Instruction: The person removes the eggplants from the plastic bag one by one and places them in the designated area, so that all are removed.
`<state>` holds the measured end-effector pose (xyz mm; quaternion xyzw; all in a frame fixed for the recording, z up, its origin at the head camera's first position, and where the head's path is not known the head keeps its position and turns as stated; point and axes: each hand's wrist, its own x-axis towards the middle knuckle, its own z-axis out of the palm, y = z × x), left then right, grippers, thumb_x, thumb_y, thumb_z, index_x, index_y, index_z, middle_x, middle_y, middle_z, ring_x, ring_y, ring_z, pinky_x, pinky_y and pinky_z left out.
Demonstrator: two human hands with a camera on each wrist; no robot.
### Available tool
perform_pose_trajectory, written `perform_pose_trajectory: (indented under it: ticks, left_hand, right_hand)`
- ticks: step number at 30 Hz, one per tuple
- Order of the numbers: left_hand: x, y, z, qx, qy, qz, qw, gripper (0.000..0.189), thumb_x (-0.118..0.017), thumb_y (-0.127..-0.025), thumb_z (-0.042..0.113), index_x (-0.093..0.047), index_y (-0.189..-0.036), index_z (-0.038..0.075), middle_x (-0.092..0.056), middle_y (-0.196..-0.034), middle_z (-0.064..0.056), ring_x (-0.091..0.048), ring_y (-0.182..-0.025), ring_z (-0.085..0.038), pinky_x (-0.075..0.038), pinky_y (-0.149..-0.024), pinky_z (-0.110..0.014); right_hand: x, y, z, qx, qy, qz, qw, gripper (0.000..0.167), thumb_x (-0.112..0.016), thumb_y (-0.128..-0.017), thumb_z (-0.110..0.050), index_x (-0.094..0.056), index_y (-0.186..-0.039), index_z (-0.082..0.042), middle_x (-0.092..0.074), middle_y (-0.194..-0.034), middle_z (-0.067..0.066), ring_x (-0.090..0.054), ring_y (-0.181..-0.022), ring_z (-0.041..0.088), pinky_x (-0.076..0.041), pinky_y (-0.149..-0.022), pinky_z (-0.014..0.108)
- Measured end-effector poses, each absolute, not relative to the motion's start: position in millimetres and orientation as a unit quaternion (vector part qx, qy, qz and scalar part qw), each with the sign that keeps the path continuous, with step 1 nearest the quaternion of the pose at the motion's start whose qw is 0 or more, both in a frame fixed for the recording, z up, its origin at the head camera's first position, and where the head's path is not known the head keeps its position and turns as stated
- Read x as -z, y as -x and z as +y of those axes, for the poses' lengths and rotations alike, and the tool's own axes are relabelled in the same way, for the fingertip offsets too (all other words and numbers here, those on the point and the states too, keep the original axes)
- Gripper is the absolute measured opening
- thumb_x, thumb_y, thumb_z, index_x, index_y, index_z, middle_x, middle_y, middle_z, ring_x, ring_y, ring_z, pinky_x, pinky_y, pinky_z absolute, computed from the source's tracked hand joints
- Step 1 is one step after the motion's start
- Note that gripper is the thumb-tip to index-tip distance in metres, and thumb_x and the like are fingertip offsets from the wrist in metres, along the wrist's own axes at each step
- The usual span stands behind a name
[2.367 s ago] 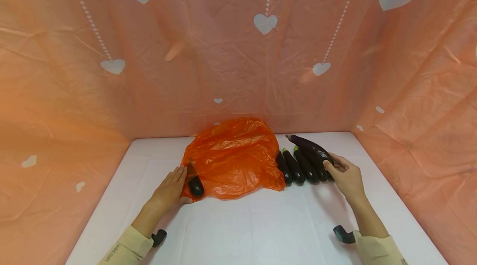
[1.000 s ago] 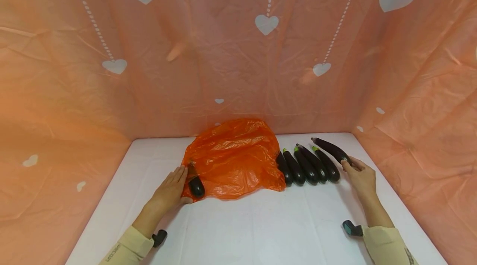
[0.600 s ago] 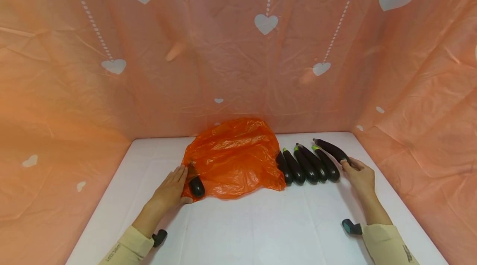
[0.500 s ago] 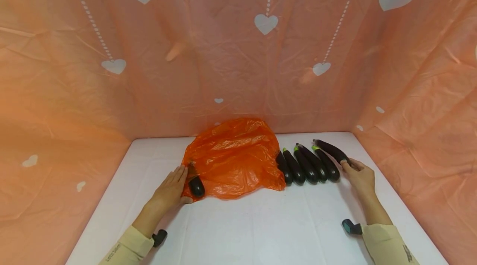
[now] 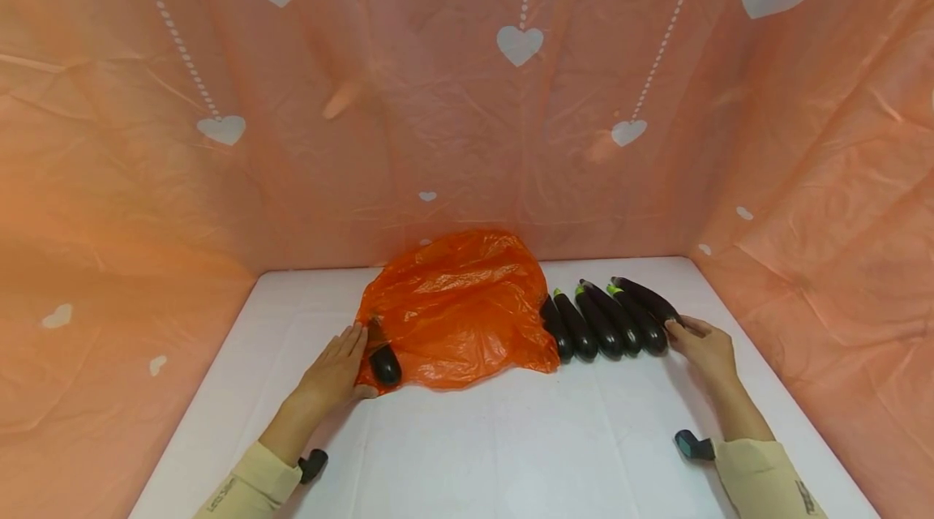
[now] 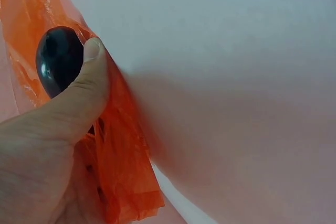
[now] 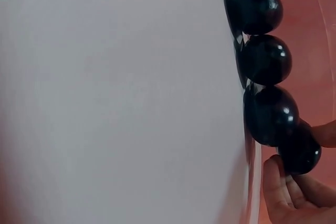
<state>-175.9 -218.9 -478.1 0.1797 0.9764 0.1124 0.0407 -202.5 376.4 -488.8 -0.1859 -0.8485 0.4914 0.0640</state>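
Note:
My right hand [image 5: 704, 349] pinches the blunt end of a dark eggplant [image 5: 645, 297] at the right end of a row; in the right wrist view, thumb and fingers lie around that eggplant [image 7: 300, 150]. It touches the neighbouring eggplant [image 5: 642, 324], which has a green stem. My left hand [image 5: 332, 369] rests with straight fingers on the left edge of an orange plastic bag [image 5: 460, 316]. Beside it another eggplant [image 5: 385, 366] sits partly in the bag, its stem end seen through the plastic. In the left wrist view the thumb [image 6: 86, 85] lies close to that eggplant's rounded end.
Several more eggplants [image 5: 576, 328] stand side by side, the leftmost partly hidden by the bag's right edge. All lie on a white table [image 5: 496, 454]. An orange sheet with white hearts [image 5: 467, 138] walls the back and sides.
My right hand carried its eggplant rightward past the row, then lowered it and brought it against the neighbouring one. The left hand and the bag have stayed put.

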Motion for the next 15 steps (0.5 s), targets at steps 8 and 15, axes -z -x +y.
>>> perform_pose_trajectory:
  ticks: [8, 15]
  left_hand:
    - [476.6, 176.2, -218.4, -0.115, -0.179, 0.976, 0.040, 0.104, -0.090, -0.085, 0.031, -0.034, -0.155, -0.022, -0.033, -0.164, -0.040, -0.030, -0.155, -0.054, -0.028, -0.127, -0.062]
    - [476.8, 175.3, -217.7, -0.119, -0.178, 0.976, 0.038, 0.103, -0.090, -0.086, 0.031, -0.034, -0.155, -0.022, -0.031, -0.165, -0.040, -0.030, -0.155, -0.054, -0.028, -0.128, -0.063]
  right_hand:
    - [489.7, 201.9, 382.2, -0.477, 0.165, -0.862, 0.041, 0.060, -0.069, -0.105, -0.026, -0.054, -0.143, 0.019, -0.082, -0.103, 0.014, -0.064, -0.070, -0.013, -0.041, -0.071, 0.007]
    - [488.9, 199.6, 384.2, -0.435, 0.167, -0.884, 0.037, 0.060, -0.071, -0.104, -0.028, -0.057, -0.138, 0.019, -0.080, -0.105, 0.020, -0.055, -0.076, -0.008, -0.042, -0.069, 0.018]
